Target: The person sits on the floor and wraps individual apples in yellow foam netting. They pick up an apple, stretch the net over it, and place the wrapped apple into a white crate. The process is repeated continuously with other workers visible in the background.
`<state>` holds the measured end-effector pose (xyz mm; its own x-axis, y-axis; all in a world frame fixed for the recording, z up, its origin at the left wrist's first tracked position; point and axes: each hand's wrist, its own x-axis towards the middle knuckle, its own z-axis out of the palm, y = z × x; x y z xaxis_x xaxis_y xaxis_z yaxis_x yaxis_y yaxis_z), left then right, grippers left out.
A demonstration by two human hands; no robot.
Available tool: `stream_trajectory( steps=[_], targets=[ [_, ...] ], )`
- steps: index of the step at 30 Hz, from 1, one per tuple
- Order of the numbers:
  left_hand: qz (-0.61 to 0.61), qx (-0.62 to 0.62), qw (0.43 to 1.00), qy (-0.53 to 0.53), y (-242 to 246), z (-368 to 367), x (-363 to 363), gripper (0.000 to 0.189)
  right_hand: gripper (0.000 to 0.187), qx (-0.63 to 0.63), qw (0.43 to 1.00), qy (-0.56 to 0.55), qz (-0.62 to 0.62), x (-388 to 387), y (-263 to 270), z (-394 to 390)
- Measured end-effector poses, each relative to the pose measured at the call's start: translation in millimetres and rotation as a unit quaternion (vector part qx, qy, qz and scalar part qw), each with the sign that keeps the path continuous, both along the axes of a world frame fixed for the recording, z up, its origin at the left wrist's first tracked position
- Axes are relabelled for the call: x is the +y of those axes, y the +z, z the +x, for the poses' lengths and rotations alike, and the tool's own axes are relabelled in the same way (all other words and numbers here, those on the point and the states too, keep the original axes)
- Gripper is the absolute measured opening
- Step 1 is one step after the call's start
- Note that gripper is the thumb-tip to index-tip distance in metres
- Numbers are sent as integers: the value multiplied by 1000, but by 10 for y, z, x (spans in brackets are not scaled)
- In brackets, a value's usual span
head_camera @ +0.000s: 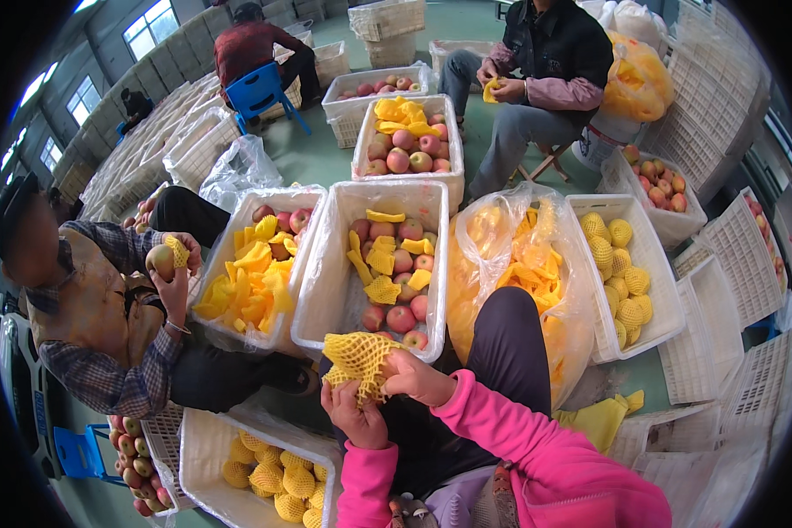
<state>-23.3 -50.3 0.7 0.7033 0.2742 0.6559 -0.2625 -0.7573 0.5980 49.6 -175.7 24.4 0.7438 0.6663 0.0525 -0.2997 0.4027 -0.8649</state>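
A yellow foam fruit net (358,360) is stretched between my two hands above my lap. The fingers of my left hand (358,417) pinch its lower edge. My right hand (414,377) grips its right side, with part of the fingers hidden in the mesh. Whether an apple is inside the net, I cannot tell. Just beyond my hands stands a lined white plastic crate (317,290) holding red apples (400,319) and loose yellow nets (382,290).
At my right are a plastic bag of nets (465,297) and a crate (663,310) of netted fruit. Another crate (204,455) of netted fruit sits at lower left. A co-worker (105,310) on the left holds an apple; another person (548,72) sits ahead. Stacked crates (706,99) stand right.
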Motion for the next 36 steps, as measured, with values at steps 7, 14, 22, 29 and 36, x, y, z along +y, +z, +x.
stream_trajectory(
  steps=[7, 14, 22, 29, 36],
  targets=[
    [43, -38, 998, 7, -146, 17, 65, 40, 46, 136, 975, -114, 131, 323, -75, -46],
    [9, -49, 996, 69, -162, -206, 178, 72, 54, 7, 990, -133, -37, 239, -447, -168],
    [-306, 93, 945, 72, -201, -543, 68, 98, 63, 5, 998, -35, -47, 347, -448, -631],
    [-458, 105, 882, 40, -174, -407, 109, 108, 73, 23, 997, -73, -18, 187, -369, -589],
    [-356, 96, 925, -93, -26, -495, 164, 112, 79, 118, 987, -90, 55, 118, -394, -403]
  ],
)
